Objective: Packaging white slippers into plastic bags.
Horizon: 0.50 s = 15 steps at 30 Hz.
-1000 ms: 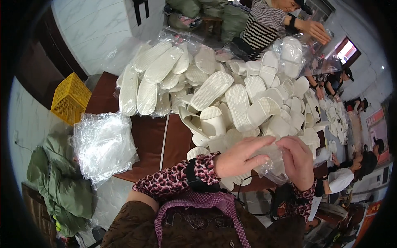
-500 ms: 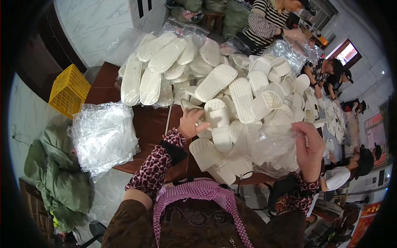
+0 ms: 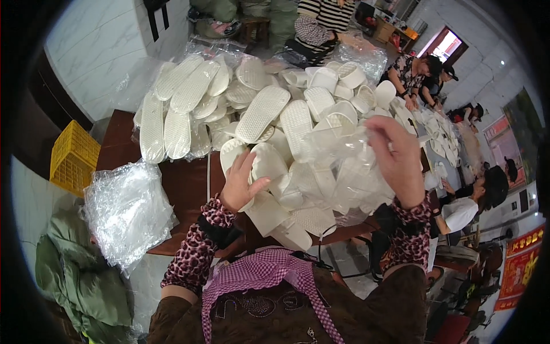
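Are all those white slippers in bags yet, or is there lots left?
Lots left. No packed pairs show. Right now the right hand lifts a clear plastic bag, and the left hand reaches for a white slipper. A big slipper heap still covers the table, and a stack of empty bags waits.

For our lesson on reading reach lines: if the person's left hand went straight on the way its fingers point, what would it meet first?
Probably the white slipper just beyond the left hand, at the near edge of the pile; depth is unclear, and it may already touch it.
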Motion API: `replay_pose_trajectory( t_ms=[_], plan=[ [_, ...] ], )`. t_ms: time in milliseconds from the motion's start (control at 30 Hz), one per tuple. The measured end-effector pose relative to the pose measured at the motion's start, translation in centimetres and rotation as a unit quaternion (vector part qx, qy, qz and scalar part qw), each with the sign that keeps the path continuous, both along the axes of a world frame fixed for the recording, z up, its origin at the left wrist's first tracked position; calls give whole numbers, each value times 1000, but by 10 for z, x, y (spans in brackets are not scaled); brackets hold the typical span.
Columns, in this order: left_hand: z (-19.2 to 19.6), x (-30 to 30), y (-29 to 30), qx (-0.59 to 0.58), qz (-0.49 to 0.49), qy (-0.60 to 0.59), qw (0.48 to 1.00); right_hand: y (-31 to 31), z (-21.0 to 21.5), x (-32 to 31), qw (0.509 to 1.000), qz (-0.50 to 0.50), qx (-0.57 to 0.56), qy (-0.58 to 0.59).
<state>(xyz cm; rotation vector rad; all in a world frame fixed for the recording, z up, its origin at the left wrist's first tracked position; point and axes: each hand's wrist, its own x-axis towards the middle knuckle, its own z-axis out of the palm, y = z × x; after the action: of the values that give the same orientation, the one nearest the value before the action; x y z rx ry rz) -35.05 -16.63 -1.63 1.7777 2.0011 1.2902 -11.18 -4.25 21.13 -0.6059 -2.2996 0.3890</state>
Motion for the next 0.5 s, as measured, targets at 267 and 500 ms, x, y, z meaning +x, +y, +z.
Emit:
replay_pose_trajectory(
  t_ms=[267,500],
  plan=[
    [132,57,7,226,-52,51,971,-21,4,-38,995,92,19,-39],
    [149,17,-16,187,-68,-265,943,4,1,-12,989,80,94,-80]
  ],
)
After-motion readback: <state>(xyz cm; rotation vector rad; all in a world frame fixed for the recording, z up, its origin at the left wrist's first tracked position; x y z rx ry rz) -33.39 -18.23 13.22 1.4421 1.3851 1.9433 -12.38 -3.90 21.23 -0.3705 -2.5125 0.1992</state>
